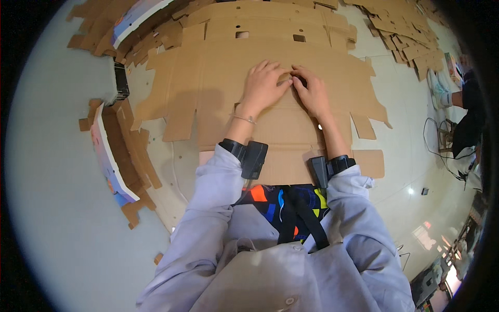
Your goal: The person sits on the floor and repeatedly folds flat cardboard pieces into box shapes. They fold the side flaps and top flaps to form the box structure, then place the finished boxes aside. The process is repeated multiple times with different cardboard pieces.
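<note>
A large unfolded brown cardboard box sheet (228,78), with creases, side flaps and punched holes, lies in front of me. My left hand (266,86) rests palm down near its middle, fingers stretched over the surface and thumb pointing right. Close beside it is my right hand (312,93), its fingers bent and the thumb near the index finger. Both thumb tips almost meet over the cardboard. What, if anything, the right fingers pinch is hidden in shadow. A near flap (369,162) of the sheet sticks out below my right wrist.
An open cardboard tray with a printed purple side (112,158) stands on the left. Flattened cardboard (408,36) is piled at the far right, with more at the far left. Another person's leg and shoe (442,93) and a black cable (439,148) are on the right.
</note>
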A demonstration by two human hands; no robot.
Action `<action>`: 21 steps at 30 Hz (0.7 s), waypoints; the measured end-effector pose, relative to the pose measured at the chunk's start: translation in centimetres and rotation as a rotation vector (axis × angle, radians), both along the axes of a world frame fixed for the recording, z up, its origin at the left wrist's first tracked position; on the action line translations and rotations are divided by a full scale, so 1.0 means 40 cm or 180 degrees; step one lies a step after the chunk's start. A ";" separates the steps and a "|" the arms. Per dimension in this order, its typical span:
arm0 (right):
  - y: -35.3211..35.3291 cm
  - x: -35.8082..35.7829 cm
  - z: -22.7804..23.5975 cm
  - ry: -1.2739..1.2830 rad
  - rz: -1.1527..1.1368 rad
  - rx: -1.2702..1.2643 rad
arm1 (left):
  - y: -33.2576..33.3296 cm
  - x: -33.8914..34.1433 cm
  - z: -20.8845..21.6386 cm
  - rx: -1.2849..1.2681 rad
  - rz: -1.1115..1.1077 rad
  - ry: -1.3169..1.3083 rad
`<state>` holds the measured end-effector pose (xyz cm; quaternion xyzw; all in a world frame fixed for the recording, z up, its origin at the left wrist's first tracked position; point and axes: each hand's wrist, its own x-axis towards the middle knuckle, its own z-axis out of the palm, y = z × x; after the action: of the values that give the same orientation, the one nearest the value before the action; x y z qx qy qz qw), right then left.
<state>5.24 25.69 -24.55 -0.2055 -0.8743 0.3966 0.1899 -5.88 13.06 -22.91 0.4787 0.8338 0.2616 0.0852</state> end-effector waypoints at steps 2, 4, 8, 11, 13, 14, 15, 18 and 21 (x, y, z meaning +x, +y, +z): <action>-0.004 -0.016 0.008 0.0004 0.0002 -0.0180 | -0.007 -0.012 -0.001 0.0053 0.0016 0.0071; -0.006 -0.024 0.008 -0.0022 0.0037 -0.0128 | -0.011 -0.018 -0.002 0.0113 0.0030 0.0127; -0.006 -0.026 -0.008 0.0017 0.0038 -0.0067 | -0.013 -0.018 -0.002 0.0056 0.0067 0.0056; -0.003 -0.022 -0.016 0.0153 0.0047 -0.0107 | -0.011 -0.016 -0.009 0.0036 0.0073 0.0036; -0.002 -0.019 -0.017 0.0088 -0.0011 -0.0139 | -0.010 -0.015 -0.012 0.0087 0.0069 0.0041; -0.002 -0.020 -0.016 0.0094 -0.0013 -0.0136 | -0.011 -0.013 -0.011 0.0104 0.0085 0.0048; -0.001 -0.019 -0.015 0.0085 -0.0007 -0.0133 | -0.011 -0.012 -0.011 0.0121 0.0100 0.0056; -0.010 -0.021 0.012 -0.0014 -0.0035 -0.0267 | -0.014 -0.013 -0.007 0.0076 0.0109 0.0029; -0.010 -0.015 0.000 -0.0053 -0.0072 -0.0284 | -0.014 -0.013 0.001 0.0052 0.0062 -0.0084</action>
<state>4.64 25.30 -24.54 -0.2269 -0.8550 0.4312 0.1777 -6.40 12.51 -22.89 0.4678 0.8350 0.2755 0.0898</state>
